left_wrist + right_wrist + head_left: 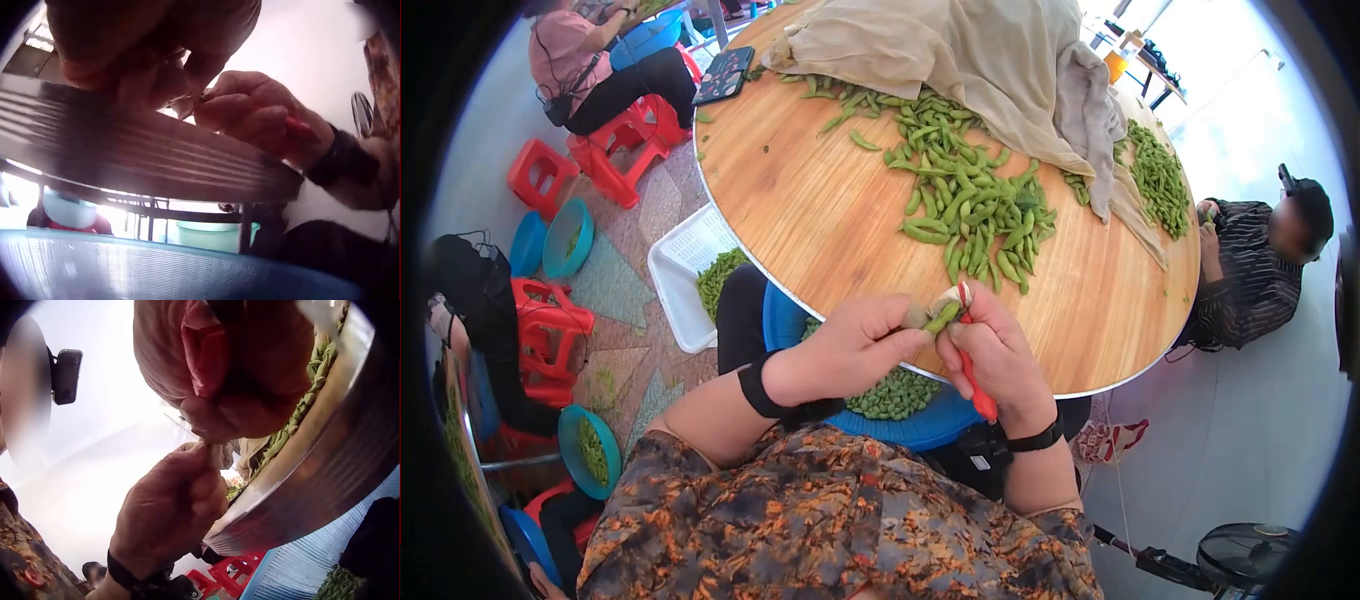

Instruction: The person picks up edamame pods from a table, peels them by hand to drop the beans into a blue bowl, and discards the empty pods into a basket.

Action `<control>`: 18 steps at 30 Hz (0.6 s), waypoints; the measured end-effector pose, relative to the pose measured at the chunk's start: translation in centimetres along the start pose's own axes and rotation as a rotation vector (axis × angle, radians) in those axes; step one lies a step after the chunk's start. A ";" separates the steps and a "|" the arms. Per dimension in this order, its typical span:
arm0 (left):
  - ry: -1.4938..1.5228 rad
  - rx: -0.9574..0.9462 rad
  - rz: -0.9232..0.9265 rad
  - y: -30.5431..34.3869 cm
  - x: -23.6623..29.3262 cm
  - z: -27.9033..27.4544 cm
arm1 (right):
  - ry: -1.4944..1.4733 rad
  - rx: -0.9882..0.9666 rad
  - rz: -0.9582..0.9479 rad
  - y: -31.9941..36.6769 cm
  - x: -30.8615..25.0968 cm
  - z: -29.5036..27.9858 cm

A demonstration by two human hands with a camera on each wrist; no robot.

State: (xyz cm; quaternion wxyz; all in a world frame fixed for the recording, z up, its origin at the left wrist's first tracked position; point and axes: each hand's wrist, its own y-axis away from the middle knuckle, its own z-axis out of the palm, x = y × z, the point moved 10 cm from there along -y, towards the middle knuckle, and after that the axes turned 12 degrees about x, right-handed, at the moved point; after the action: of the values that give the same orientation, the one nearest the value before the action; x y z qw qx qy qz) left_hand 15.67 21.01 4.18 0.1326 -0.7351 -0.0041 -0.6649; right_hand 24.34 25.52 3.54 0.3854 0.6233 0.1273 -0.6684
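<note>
Over the near edge of the round wooden table (800, 220), my two hands meet at a green soybean pod (943, 318). My left hand (845, 345) pinches the pod between thumb and fingers. A tool with a red handle (983, 402) lies in the grip of my right hand (1000, 350); its working end is hidden by the fingers. Something pale (952, 297) shows at the right fingertips, beside the pod. In the right wrist view the red handle (203, 356) runs along the palm. A pile of soybean pods (970, 205) lies ahead on the tabletop.
Beige cloth (960, 60) covers the table's far side. Below its near edge, a blue basket (910, 428) holds shelled green beans (892, 395). A white crate (690, 270) with pods stands left. People sit around; red stools (550, 325) line the left. A fan (1245, 555) is at lower right.
</note>
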 end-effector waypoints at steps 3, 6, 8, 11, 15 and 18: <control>0.873 -0.207 -0.696 2.2 -1.9 2.5 | -0.416 -0.108 0.138 1.3 0.3 1.9; 0.886 -0.187 -0.697 2.2 -2.2 2.4 | -0.455 -0.045 0.118 1.1 0.4 2.2; 0.247 -0.051 -0.206 0.8 -0.4 0.0 | -0.348 0.035 0.069 0.4 1.1 1.5; -0.515 0.124 0.409 0.9 4.5 -1.2 | -0.194 0.142 -0.039 0.4 1.1 1.3; -0.170 0.164 0.197 1.0 2.8 -2.3 | -0.249 0.139 -0.107 1.2 0.6 2.8; 0.420 0.214 -0.209 1.2 0.1 -1.8 | -0.319 0.143 -0.043 1.0 1.3 3.6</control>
State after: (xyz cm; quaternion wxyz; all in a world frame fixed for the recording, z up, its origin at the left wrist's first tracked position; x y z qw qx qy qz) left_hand 14.18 19.53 4.18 0.1380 -0.5584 -0.1226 -0.8088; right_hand 22.48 22.03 3.33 0.3410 0.5324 0.0297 -0.7742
